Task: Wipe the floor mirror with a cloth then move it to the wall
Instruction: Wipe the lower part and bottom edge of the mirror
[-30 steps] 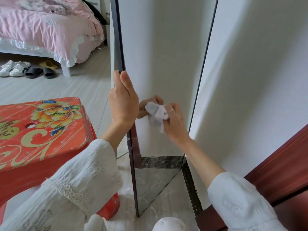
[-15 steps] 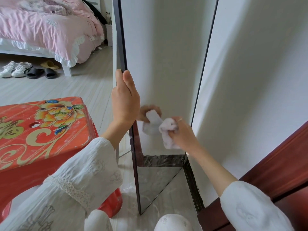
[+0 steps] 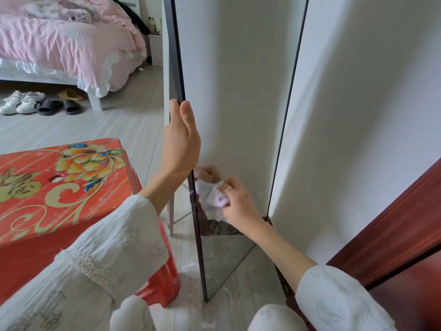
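Tall floor mirror (image 3: 238,91), smooth glass w/ thin dark frame, stands upright on the floor beside the white wall (image 3: 370,115). Left hand (image 3: 181,142) grasps its left edge; right hand (image 3: 236,201) clutches a crumpled soft white cloth (image 3: 212,194) against the lower glass. Glossy red floral stool (image 3: 59,187) sits left of mirror.

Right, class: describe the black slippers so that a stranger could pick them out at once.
Find the pink bed at the far left. On the floor beside its white leg lie the black slippers, between white sneakers and a yellow slipper. They are the only dark pair.
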Available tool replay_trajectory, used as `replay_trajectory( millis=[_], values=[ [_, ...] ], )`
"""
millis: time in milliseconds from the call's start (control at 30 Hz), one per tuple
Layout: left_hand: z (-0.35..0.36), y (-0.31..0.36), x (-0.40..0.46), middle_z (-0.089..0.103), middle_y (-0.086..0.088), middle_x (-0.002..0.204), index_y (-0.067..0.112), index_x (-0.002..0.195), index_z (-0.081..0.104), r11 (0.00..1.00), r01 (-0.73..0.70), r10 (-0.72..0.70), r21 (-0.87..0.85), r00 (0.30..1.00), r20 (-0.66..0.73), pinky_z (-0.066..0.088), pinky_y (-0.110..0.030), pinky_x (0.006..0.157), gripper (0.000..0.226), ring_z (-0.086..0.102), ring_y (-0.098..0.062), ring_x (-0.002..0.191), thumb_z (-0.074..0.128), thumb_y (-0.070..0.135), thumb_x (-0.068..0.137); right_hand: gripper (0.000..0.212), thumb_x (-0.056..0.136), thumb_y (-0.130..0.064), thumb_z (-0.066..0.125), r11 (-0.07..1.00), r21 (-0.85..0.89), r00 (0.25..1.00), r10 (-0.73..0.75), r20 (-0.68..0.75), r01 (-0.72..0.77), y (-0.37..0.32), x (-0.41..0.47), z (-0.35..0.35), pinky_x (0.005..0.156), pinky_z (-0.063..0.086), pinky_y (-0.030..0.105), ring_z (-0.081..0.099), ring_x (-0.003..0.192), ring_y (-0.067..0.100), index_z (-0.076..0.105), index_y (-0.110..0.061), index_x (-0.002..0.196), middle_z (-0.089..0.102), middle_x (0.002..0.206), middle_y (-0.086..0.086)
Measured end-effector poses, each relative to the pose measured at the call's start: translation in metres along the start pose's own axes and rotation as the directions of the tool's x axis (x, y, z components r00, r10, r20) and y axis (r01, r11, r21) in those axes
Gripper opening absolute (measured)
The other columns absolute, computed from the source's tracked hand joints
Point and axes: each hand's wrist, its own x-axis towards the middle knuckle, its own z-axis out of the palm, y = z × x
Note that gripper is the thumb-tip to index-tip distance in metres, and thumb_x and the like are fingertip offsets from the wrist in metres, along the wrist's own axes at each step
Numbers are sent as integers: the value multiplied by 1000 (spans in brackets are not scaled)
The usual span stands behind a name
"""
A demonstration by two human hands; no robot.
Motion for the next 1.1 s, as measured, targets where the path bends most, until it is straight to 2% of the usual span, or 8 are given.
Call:
replay_trajectory(
  millis=[67, 133, 267, 500, 733, 833, 933, 1100],
  values=[
    [-3, 0, -1, 28, 4, 59, 22, 86, 32, 1000, 2, -2, 4, 1000, 22, 26, -31, 53, 23, 30, -7, 49, 16, 30, 100, 17, 89, -2, 51, 993, -16, 958, 115, 263, -114, 7, -12, 5, 73, 47, 20, 52, 84, 17, 56, -4, 105, 48, 110, 5],
    [-9, -2, -2, 30, 7, 62, 29, 80, 30, 1000, 11, -12, 20, 997, 72, 29, -24, 53, 24, 33, -4, 52, 17, 31, 100, 15, 88, -5, 52, 981, -152, 925, 163, 344, -116, 11, -16, 7, 80, 47, 28, 53, 88, 21, 58, -2, 101, 47, 111, 3],
    [-20, -9, -8, 29, 3, 62, 20, 75, 29, 995, -23, 6, 99, 986, 165, 26, -22, 49, 29, 28, -10, 53, 18, 30, 100, 23, 84, -7, 60, 978, -201, 999, 48, -19, -51, -1, -7, -10, 76, 45, 23, 52, 88, 21, 59, 0, 106, 48, 112, 10],
    [-25, -21, -27, 38, 2, 64, 16, 78, 37, 990, 47, -85, 136, 954, 286, 35, -19, 52, 33, 40, -12, 57, 19, 33, 100, 20, 78, 3, 60, 974, -188, 882, -196, -429, 125, -59, 38, -41, 67, 37, 26, 55, 84, 32, 62, 4, 97, 56, 94, 20],
    [-26, -19, -27, 35, 7, 59, 23, 65, 29, 993, 38, -69, 108, 952, 298, 34, -15, 53, 36, 42, 0, 50, 21, 25, 101, 34, 62, 8, 75, 951, -248, 892, -268, -365, 185, -40, 3, 19, 88, 50, 26, 61, 93, 29, 65, -1, 94, 61, 99, 14],
    [-23, -26, -27, 29, 2, 62, 22, 66, 25, 989, 14, -56, 148, 957, 285, 27, -32, 56, 35, 30, -12, 55, 20, 31, 100, 33, 61, 13, 71, 959, -232, 969, -199, -147, 162, -17, -27, 46, 75, 56, 32, 60, 93, 31, 66, 2, 92, 60, 100, 14],
    [-21, -30, -28, 29, 2, 62, 23, 66, 25, 991, 2, -38, 135, 964, 264, 28, -30, 54, 35, 29, -12, 55, 20, 31, 100, 29, 78, 8, 55, 968, -243, 997, -54, 61, 67, 0, -43, 47, 73, 45, 28, 54, 99, 32, 62, 3, 105, 53, 111, 17],
    [-21, -31, -32, 37, 4, 59, 21, 66, 30, 997, 13, -32, 72, 965, 262, 37, -15, 51, 35, 46, -3, 49, 23, 25, 100, 30, 78, 4, 60, 990, -137, 953, -1, -304, -43, -24, -20, 6, 72, 37, 21, 52, 94, 29, 59, 3, 107, 52, 108, 19]
  ],
)
